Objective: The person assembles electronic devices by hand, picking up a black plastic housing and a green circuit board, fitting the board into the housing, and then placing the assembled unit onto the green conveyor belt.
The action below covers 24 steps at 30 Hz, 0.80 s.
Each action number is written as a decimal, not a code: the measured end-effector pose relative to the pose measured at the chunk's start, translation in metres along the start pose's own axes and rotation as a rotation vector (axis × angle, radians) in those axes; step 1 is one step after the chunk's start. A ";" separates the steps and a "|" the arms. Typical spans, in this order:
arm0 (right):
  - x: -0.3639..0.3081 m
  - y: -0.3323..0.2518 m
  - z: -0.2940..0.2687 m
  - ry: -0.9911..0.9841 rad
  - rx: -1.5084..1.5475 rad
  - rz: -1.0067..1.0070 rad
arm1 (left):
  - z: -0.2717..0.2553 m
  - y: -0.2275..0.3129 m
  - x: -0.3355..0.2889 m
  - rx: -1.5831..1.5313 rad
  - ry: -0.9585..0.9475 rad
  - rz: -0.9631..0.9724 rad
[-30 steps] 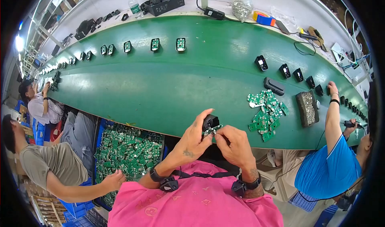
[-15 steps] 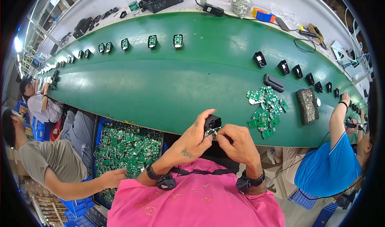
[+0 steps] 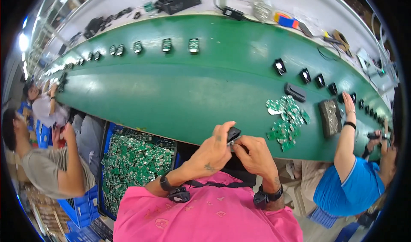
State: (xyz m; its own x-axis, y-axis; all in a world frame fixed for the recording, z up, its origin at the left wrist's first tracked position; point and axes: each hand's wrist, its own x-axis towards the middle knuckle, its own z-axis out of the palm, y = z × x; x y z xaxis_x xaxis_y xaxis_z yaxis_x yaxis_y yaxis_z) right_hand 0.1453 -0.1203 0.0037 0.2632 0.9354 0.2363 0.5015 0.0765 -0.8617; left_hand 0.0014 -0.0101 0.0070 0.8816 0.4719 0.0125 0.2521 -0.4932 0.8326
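Note:
At the table's near edge, my left hand is closed around a small black plastic housing, its thumb and fingers on the sides. My right hand meets it there, thumb and forefinger pinched together at the housing's near end. Something pale and shiny shows between the two hands, too small and blurred to name. A loose pile of green circuit boards lies on the table to the right of my hands. Beyond the pile sits a long dark plastic case.
A brown speckled block stands right of the boards. Black housings line the right; board-filled housings line the far left. A blue-edged bin of boards is at my left. Co-workers sit on both sides; one's hand reaches over the table.
The housing has tipped in my left hand, and my hands stay together. The left co-worker's arm has drawn back from the bin. The right co-worker's hand has moved left to a nearer housing.

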 end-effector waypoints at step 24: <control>-0.015 0.044 0.045 0.339 0.495 0.401 | 0.033 -0.063 0.008 -0.609 0.071 0.129</control>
State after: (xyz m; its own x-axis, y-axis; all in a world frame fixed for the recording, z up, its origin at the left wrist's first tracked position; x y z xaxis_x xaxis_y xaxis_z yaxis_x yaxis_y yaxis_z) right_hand 0.1270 -0.1156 -0.0582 0.6299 0.7721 -0.0839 -0.0988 -0.0275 -0.9947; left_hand 0.0062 0.0007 -0.0640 0.8557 0.4941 0.1537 -0.1460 -0.0544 0.9878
